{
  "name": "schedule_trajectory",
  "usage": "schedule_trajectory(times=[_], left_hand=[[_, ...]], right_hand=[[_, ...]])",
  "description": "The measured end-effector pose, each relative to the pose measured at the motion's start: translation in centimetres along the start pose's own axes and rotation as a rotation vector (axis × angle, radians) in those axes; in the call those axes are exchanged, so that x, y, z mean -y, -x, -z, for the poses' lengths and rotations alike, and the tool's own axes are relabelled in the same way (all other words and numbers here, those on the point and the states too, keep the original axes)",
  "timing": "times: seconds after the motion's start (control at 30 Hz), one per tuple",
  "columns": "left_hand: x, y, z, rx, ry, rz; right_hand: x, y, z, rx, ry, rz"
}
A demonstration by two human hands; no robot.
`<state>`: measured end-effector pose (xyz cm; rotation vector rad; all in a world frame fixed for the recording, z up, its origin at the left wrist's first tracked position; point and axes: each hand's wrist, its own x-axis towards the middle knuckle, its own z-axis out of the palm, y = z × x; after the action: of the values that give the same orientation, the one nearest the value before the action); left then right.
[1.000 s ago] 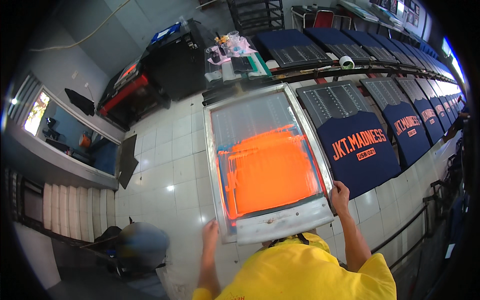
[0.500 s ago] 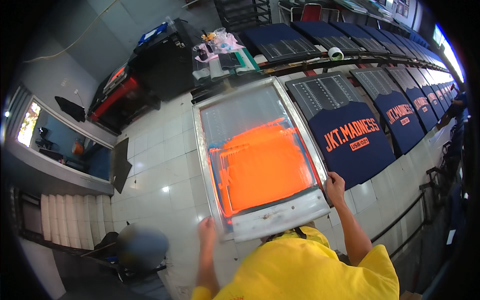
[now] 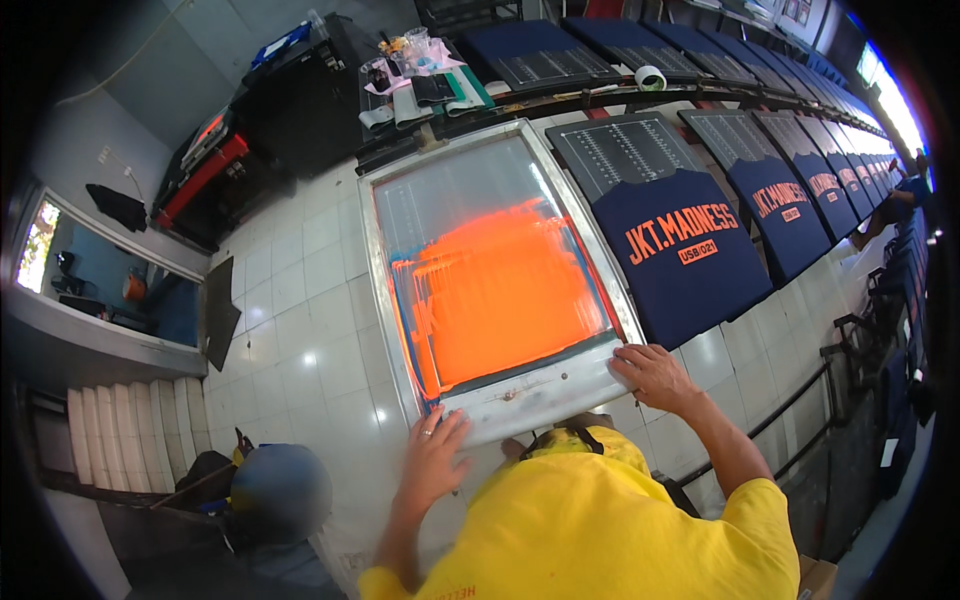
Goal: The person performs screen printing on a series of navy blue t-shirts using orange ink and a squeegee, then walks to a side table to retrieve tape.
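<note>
I swung the screen frame [image 3: 490, 275] left of the printed shirt [image 3: 690, 250]; left hand [image 3: 432, 462] and right hand [image 3: 655, 372] gripped its near rail, and wet orange ink could have smeared if it tipped.

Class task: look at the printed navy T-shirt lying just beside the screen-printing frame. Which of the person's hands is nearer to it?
Right. The right hand grips the frame's near corner just below the printed navy T-shirt; the left hand rests on the frame's opposite near corner, farther away.

The yellow shirt [image 3: 600, 520] hides the screen frame's [image 3: 540, 395] near edge, and the far shirts [image 3: 850, 160] blur together.
</note>
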<state>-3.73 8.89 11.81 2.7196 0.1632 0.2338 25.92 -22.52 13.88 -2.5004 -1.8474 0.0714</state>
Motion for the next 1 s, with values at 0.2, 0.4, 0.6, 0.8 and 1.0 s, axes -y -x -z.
schedule_trajectory(times=[0.2, 0.4, 0.6, 0.8, 1.0], left_hand=[[1.0, -2.9, 0.0, 0.074, -0.017, 0.114], [3.3, -8.5, 2.0, 0.238, -0.027, 0.314], [3.7, -7.8, 2.1, 0.073, 0.025, 0.324], [2.0, -4.3, -1.3, -0.147, 0.011, 0.183], [1.8, -2.5, -6.0, -0.312, -0.094, 0.046]], right_hand=[[-1.4, -4.5, 3.7, 0.143, -0.050, 0.029], [-2.8, -8.9, 4.2, 0.102, -0.012, -0.091], [-2.0, -8.7, 5.3, -0.084, -0.039, -0.067], [-0.4, -4.0, 2.6, -0.127, -0.102, -0.077], [-0.1, -2.4, -0.3, -0.305, -0.019, -0.036]])
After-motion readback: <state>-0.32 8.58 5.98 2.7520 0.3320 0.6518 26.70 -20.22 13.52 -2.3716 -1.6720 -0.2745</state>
